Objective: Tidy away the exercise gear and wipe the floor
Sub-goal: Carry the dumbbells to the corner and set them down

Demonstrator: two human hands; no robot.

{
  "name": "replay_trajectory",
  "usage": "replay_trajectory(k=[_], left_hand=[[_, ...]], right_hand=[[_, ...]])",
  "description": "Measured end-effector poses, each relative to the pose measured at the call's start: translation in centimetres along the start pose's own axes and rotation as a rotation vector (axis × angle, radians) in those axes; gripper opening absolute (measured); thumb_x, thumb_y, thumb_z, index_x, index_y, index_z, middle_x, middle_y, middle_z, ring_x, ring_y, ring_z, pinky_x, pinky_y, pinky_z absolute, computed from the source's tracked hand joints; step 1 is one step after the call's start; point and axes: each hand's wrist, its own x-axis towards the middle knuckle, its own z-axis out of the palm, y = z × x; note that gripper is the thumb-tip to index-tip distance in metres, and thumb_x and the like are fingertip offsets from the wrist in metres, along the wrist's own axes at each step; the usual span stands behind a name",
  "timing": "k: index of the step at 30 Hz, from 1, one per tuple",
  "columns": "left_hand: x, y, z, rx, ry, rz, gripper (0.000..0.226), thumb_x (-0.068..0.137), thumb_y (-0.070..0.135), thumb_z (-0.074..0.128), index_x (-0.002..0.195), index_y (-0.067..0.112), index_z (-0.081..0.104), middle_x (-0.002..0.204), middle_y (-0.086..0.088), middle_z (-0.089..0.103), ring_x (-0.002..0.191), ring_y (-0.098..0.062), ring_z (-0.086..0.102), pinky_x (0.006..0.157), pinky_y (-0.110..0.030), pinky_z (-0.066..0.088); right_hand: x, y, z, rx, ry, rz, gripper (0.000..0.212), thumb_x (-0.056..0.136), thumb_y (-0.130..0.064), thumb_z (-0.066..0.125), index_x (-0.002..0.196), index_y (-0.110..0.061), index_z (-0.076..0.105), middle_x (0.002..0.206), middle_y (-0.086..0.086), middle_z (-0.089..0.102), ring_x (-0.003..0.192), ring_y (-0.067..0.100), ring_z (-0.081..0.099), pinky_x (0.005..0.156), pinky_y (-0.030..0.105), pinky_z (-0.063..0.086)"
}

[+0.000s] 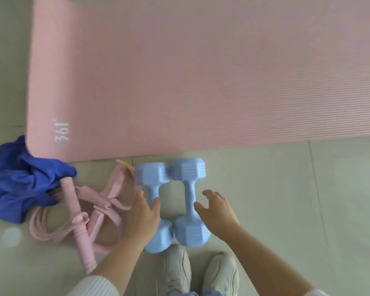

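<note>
Dumbbells (173,201), pale blue, hex-ended, side by side on floor (286,189), hands (144,214) (217,212) spread beside them.

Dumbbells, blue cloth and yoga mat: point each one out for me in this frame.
Left dumbbell (153,190), head view, on its handle above the left hand.
Right dumbbell (189,194), head view, on its handle.
Blue cloth (13,184), head view, on the crumpled middle.
Yoga mat (201,77), head view, on its bare ribbed surface.
</note>
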Motion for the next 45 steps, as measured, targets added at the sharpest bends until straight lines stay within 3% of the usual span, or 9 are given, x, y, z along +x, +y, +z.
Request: replay_trajectory(k=[3,6,12,16,25,32,36,45], left_hand=[[2.5,-1.6,2.3,-0.089,0.057,0.011,0.029,0.097,0.031,0.044,0.091,0.004,0.053,0.076,-0.012,0.059,0.079,-0.035,0.057,0.071,-0.041,0.043],[3.5,-2.0,3.2,-0.256,-0.034,-0.088,0.032,0.099,0.036,0.043,0.088,0.008,0.054,0.079,-0.007,0.058,0.079,-0.028,0.055,0.070,-0.035,0.037],[3.0,-0.2,2.7,-0.369,-0.081,-0.170,0.033,0.099,0.040,0.040,0.092,0.011,0.054,0.081,-0.007,0.061,0.073,-0.019,0.057,0.062,-0.030,0.039],[-1.1,3.0,0.1,-0.481,-0.117,-0.200,0.036,0.099,0.041,0.041,0.090,0.009,0.054,0.078,-0.008,0.064,0.075,-0.023,0.063,0.072,-0.035,0.046],[-19.3,18.3,-12.6,-0.541,-0.160,-0.095,0.031,0.099,0.035,0.043,0.089,0.009,0.055,0.078,-0.010,0.065,0.069,-0.022,0.064,0.069,-0.034,0.047],[-33.5,33.1,-19.5,-0.481,-0.352,0.048,0.031,0.099,0.037,0.045,0.091,0.009,0.055,0.072,-0.007,0.065,0.074,-0.025,0.062,0.072,-0.037,0.045],[-41.0,40.5,-17.8,-0.392,-0.415,0.124,0.030,0.099,0.038,0.045,0.097,0.010,0.056,0.075,-0.007,0.065,0.075,-0.023,0.062,0.077,-0.039,0.047],[-54.2,58.9,-2.6,-0.137,-0.507,0.265,0.036,0.098,0.040,0.046,0.103,0.007,0.058,0.080,-0.009,0.063,0.071,-0.022,0.063,0.074,-0.035,0.050]], right_hand=[[3.6,-0.1,2.7,0.234,-0.091,0.113,0.039,0.090,-0.036,0.053,0.125,-0.020,0.050,0.118,-0.003,0.057,0.096,0.015,0.056,0.070,0.023,0.046],[5.7,-0.5,4.4,0.542,-0.165,0.251,0.016,0.089,-0.029,0.058,0.092,-0.015,0.052,0.081,-0.001,0.055,0.067,0.014,0.050,0.059,0.023,0.040],[5.3,-0.2,4.2,0.864,-0.211,0.301,0.011,0.094,-0.022,0.054,0.094,-0.012,0.051,0.083,0.003,0.052,0.075,0.017,0.050,0.074,0.030,0.044],[0.9,-0.3,0.0,0.887,-0.139,0.301,0.012,0.094,-0.021,0.054,0.089,-0.010,0.052,0.079,0.004,0.053,0.073,0.018,0.051,0.073,0.031,0.044],[-20.1,-3.0,-19.1,0.956,0.022,0.259,0.010,0.094,-0.016,0.054,0.086,-0.009,0.055,0.078,0.005,0.055,0.071,0.018,0.054,0.073,0.030,0.045],[-36.8,-0.9,-33.2,1.095,0.142,0.226,0.010,0.093,-0.019,0.058,0.092,-0.010,0.058,0.082,0.004,0.060,0.077,0.020,0.058,0.079,0.035,0.049],[-43.6,4.3,-38.7,1.180,0.192,0.235,0.009,0.093,-0.019,0.058,0.097,-0.010,0.060,0.086,0.006,0.062,0.082,0.021,0.060,0.088,0.039,0.050],[-51.0,24.2,-52.5,1.340,0.324,0.250,0.013,0.092,-0.018,0.058,0.098,-0.006,0.058,0.087,0.008,0.060,0.080,0.021,0.059,0.082,0.035,0.051]])
